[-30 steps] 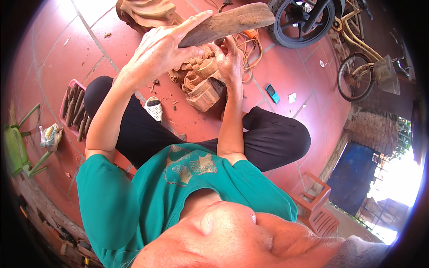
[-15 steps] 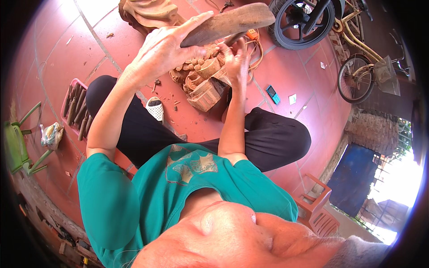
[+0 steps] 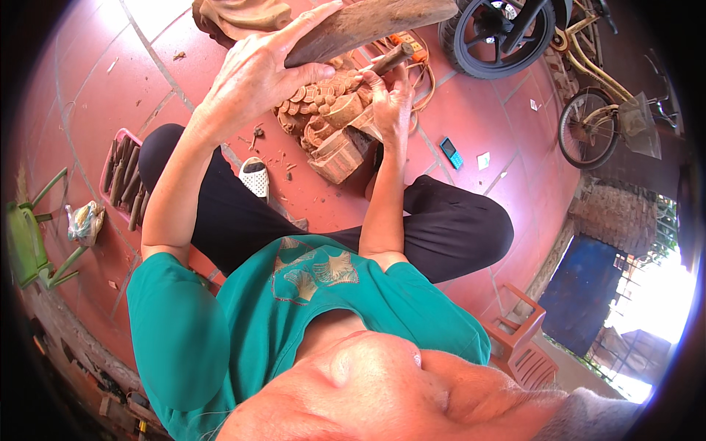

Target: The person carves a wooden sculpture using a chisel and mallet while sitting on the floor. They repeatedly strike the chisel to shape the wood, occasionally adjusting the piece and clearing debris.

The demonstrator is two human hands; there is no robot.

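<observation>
Wooden carving block [image 3: 334, 125], reddish-brown, cut with scalloped relief, stood on the red tiled floor [image 3: 110, 81] between the seated person's crossed legs in black trousers. Left hand [image 3: 257, 73] was raised above it, closed around a flat dark wooden mallet [image 3: 368, 26] held slanting over the work. Right hand [image 3: 390, 99] was closed around a wooden-handled chisel [image 3: 388, 59], its handle just under the mallet, its tip hidden against the carving. Wood chips lay scattered on the tiles beside the block. One white sandal [image 3: 255, 178] lay near the left knee. Pink tray of dark tools [image 3: 121, 180] sat to the left. Small blue phone [image 3: 451, 153] lay on the floor to the right, well apart from the block.
</observation>
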